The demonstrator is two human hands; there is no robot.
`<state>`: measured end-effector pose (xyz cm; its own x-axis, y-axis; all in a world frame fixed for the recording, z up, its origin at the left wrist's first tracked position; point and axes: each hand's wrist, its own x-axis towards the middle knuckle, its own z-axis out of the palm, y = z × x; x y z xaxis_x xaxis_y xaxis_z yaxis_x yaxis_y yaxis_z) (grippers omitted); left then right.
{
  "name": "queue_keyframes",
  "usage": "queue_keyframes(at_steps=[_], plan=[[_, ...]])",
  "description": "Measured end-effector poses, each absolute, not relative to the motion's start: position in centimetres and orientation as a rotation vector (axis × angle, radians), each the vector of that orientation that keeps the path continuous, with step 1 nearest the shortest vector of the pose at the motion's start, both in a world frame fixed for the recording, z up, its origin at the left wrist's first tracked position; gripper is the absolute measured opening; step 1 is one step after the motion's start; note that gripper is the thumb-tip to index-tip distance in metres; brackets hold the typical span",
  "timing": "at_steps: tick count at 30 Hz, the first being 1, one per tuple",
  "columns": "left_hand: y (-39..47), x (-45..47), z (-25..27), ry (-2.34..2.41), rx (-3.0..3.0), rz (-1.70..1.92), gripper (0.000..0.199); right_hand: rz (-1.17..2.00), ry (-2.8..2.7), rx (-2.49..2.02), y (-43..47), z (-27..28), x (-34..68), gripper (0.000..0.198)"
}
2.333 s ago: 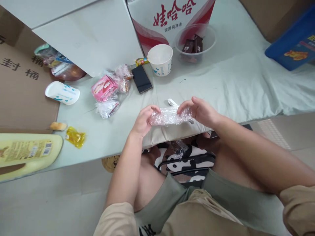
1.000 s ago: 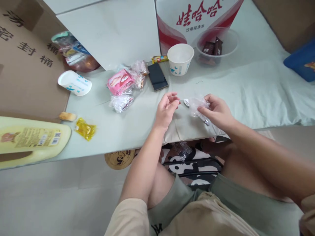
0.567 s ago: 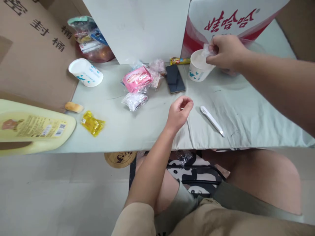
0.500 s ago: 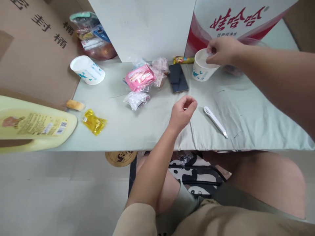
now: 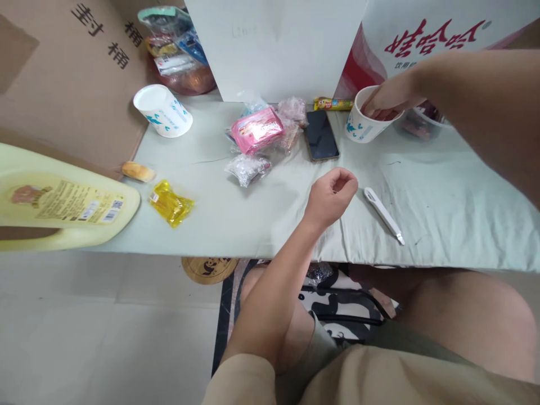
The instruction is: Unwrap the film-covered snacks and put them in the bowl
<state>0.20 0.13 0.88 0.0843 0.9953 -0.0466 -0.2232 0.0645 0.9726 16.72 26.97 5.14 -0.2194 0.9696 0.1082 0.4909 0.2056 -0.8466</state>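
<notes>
The paper cup (image 5: 358, 128) is placed mouth up at the back of the cloth-covered counter (image 5: 236, 225). The right hand (image 5: 387, 100) has been lowered into it; fingertips are hidden, so grip cannot be told. The clear wrap pinched there earlier is no longer seen; disposal in the cup is judged likely. The left hand (image 5: 337, 194) is curled narrow, nothing seen in it, near a white tool (image 5: 383, 215). A phone (image 5: 321, 136) is seen left of the cup; the bowl (image 5: 415, 132) is partly covered by the right forearm (image 5: 481, 95).

Right grip (image 5: 390, 97) inside paper cup (image 5: 361, 128); hold unclear.
</notes>
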Motion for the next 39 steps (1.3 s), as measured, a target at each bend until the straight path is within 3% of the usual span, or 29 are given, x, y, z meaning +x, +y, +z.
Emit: queue_keyframes(at_steps=[3, 6, 7, 9, 15, 17, 21, 25, 29, 35, 39], plan=[[-0.1, 0.3, 1.1, 1.015, 1.037, 1.21, 0.013, 0.652, -1.972, -1.596, 26.1, 7.5, 15.4, 0.035], [-0.1, 0.4, 1.1, 1.017, 1.039, 1.214, 0.013, 0.019, -2.26, -1.753, 23.3, 9.1, 12.4, 0.017], [-0.1, 0.5, 1.1, 1.017, 1.039, 1.214, 0.013, -0.076, -2.41, -1.745, 22.1, 9.3, 11.1, 0.023], [0.0, 0.7, 1.0, 1.02, 1.04, 1.213, 0.013, -0.035, -2.572, -1.613, 19.6, 9.3, 8.0, 0.048], [-0.1, 0.9, 0.7, 1.077, 1.107, 1.166, 0.014, 0.264, -2.888, -1.115, 14.6, 7.6, -0.2, 0.092], [-0.1, 0.9, 0.5, 1.074, 1.112, 1.153, 0.012, 0.285, -2.909, -1.123, 14.2, 7.2, -1.4, 0.085], [-0.1, 1.0, 0.3, 1.089, 1.103, 1.146, 0.008, 0.264, -2.867, -1.108, 14.5, 6.7, -1.1, 0.05], [0.1, 1.1, 0.1, 1.129, 1.143, 1.141, 0.01, 0.396, -2.663, -0.907, 15.0, 6.6, 0.8, 0.036], [0.2, 1.4, 0.0, 1.144, 1.161, 1.131, 0.01, 0.726, -2.251, -0.907, 14.0, 7.7, 3.4, 0.032], [0.2, 1.7, -0.2, 1.156, 1.175, 1.081, 0.01, 0.794, -1.868, -1.099, 9.7, 6.5, 10.8, 0.029], [0.6, 2.2, -0.8, 1.15, 1.176, 1.07, 0.013, 1.374, -1.359, -1.093, 7.6, 1.9, 14.2, 0.056]])
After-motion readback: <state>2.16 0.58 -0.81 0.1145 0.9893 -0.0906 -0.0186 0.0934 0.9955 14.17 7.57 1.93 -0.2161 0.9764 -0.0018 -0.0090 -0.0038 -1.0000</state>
